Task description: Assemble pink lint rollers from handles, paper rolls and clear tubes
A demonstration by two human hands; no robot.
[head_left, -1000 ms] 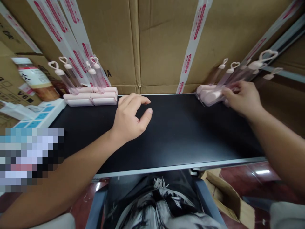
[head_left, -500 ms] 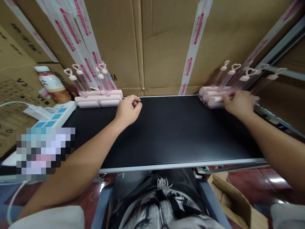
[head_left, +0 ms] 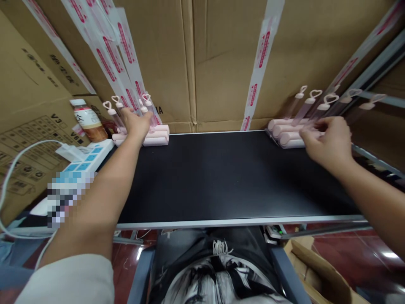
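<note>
Pale pink cylinders lie in two groups at the back of a black table [head_left: 221, 177]. Clear pinkish tubes with heart-shaped loop tops stand up from them. My left hand [head_left: 136, 126] reaches over the left cylinders [head_left: 156, 137], its fingers apart among the tubes below a heart-loop top [head_left: 110, 109]; the fingertips are partly hidden. At the right group, my right hand [head_left: 335, 141] has thumb and fingers curled around the end of a front pink cylinder [head_left: 292, 139]. A heart-loop top [head_left: 325, 102] rises just behind that hand.
Large cardboard boxes [head_left: 221, 63] wall in the back. On the left are a drink bottle [head_left: 88, 120], a white power strip [head_left: 103, 147] with a plugged-in cable, and a blurred-out object [head_left: 63, 202]. A metal rail [head_left: 379, 162] edges the right. An opened carton [head_left: 319, 270] sits below.
My left hand has moved left and back, from beside the left group to over its tubes. My right hand stays at the right group, its fingers slightly shifted. The view has shifted a little.
</note>
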